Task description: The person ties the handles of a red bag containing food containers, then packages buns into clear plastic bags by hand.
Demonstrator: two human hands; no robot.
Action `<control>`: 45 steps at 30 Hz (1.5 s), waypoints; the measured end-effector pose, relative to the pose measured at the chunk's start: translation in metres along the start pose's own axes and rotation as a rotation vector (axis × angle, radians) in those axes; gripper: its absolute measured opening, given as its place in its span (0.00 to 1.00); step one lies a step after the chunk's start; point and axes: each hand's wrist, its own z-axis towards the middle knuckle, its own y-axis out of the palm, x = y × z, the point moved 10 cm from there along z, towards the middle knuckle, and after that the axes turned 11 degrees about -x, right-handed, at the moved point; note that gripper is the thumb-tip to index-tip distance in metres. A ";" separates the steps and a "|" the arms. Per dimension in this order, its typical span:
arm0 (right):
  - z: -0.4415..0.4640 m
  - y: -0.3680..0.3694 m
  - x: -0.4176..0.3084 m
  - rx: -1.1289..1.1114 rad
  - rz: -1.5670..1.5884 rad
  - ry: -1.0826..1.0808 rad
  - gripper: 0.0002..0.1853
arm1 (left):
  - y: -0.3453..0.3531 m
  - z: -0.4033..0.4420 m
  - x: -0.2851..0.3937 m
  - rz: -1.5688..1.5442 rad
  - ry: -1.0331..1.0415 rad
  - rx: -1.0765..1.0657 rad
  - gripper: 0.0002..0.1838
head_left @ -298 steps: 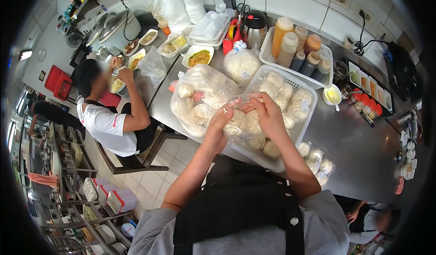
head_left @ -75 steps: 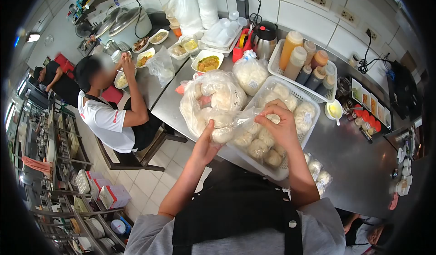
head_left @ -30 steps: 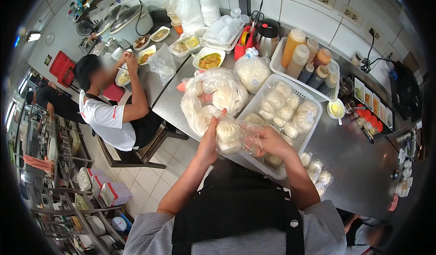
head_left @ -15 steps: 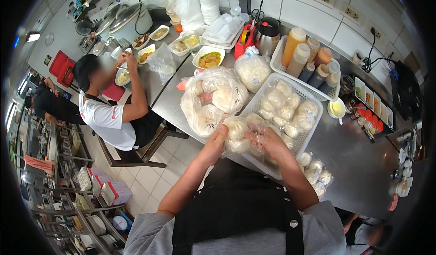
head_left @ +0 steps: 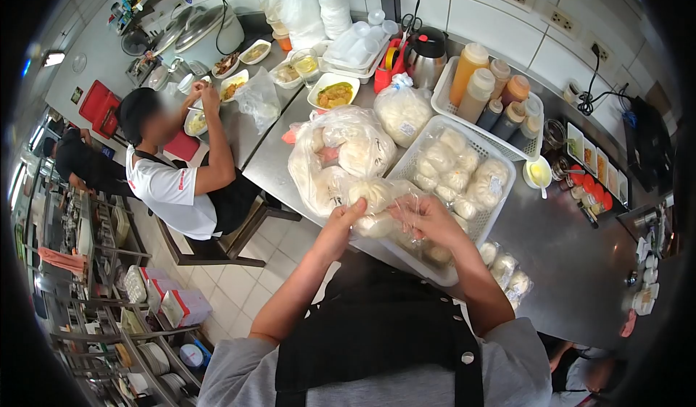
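Note:
A clear plastic bag of white steamed buns (head_left: 371, 193) is held up between my two hands. My left hand (head_left: 341, 226) grips it from the left, thumb pressed against a bun. On the other side, my right hand (head_left: 426, 217) pinches the loose plastic of the bag. Just below and to the right lies a white perforated basket (head_left: 500, 215) with several bagged buns (head_left: 457, 168) in it. Beyond my left hand, a large plastic bag of buns (head_left: 341, 150) rests on the steel table.
A knotted bag (head_left: 403, 113) stands behind the basket, near a tray of sauce bottles (head_left: 475, 88). More bagged buns (head_left: 511, 273) lie at the table's near edge. Dishes of food (head_left: 335, 94) stand at the back. A seated person (head_left: 170, 171) is eating at the left.
My hands and the bag of buns have shifted slightly, and the bag now sits a little higher and tilts differently. The right hand's fingers have drawn together on the plastic.

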 end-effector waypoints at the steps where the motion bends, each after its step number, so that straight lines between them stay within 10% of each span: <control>1: -0.003 -0.001 -0.004 0.000 0.000 0.002 0.16 | -0.002 0.001 -0.004 -0.022 -0.022 -0.011 0.32; 9: -0.001 0.015 -0.006 -0.236 -0.449 0.072 0.22 | 0.021 0.001 -0.009 -0.217 -0.040 -0.034 0.35; 19: -0.009 0.021 -0.019 -0.219 -0.326 0.159 0.28 | 0.014 -0.004 0.012 -0.318 0.050 -0.349 0.42; 45: -0.004 0.000 -0.046 -0.107 -0.175 0.046 0.26 | 0.042 -0.002 0.032 -0.273 0.033 -0.358 0.34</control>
